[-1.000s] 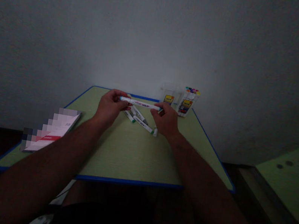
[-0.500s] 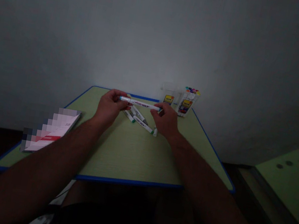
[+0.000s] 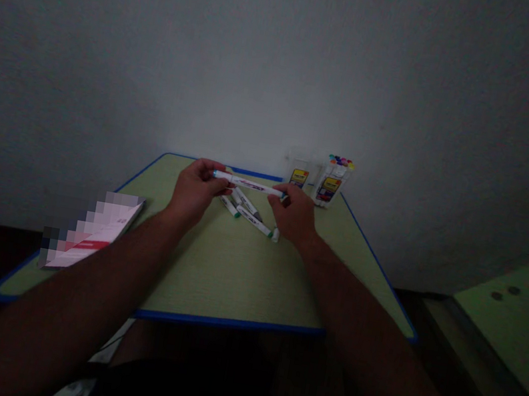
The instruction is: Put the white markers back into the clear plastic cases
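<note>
Left hand (image 3: 193, 190) has one end of the white marker (image 3: 252, 185) in its grip, right hand (image 3: 298, 214) pinches the other, up over the worktop (image 3: 231, 273) towards its far edge! Loose markers (image 3: 254, 221) lie below. The risk: an uneven tug could slip an end free, and a jerking right hand might topple the filled case (image 3: 330, 187) near the far right corner.

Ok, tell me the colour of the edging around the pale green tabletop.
The edging is blue, clearest along its near side in the head view.
</note>
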The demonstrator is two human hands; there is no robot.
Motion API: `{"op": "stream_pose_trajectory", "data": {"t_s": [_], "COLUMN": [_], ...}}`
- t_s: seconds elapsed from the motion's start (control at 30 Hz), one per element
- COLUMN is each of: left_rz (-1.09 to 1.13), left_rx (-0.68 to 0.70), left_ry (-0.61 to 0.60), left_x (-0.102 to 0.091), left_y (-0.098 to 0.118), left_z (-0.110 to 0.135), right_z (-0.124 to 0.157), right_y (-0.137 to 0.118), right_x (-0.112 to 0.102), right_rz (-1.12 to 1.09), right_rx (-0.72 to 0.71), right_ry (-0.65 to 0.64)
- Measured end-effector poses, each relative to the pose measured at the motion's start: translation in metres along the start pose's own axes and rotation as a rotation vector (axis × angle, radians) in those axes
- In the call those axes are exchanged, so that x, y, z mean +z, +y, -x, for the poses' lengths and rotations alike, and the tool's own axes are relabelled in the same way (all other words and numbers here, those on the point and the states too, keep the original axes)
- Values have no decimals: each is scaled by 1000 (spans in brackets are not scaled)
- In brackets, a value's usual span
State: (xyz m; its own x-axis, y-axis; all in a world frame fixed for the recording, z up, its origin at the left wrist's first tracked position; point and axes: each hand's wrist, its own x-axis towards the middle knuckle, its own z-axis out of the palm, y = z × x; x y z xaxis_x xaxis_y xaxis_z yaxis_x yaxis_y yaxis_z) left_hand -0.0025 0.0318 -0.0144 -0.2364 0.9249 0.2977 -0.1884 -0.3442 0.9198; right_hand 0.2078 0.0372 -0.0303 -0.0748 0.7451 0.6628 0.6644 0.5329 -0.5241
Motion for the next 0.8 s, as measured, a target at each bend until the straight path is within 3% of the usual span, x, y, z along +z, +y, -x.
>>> {"op": "stream_pose_trajectory", "data": {"t_s": [0.8], "left_rz": [24], "left_rx": [-15], "left_ry": [2], "left_x": [1], "left_y": [1], "left_z": [2], "right_z": [0], "right_y": [1], "right_x": [1], "right_rz": [13], "right_rx": [-6], "right_ry": [-15]}}
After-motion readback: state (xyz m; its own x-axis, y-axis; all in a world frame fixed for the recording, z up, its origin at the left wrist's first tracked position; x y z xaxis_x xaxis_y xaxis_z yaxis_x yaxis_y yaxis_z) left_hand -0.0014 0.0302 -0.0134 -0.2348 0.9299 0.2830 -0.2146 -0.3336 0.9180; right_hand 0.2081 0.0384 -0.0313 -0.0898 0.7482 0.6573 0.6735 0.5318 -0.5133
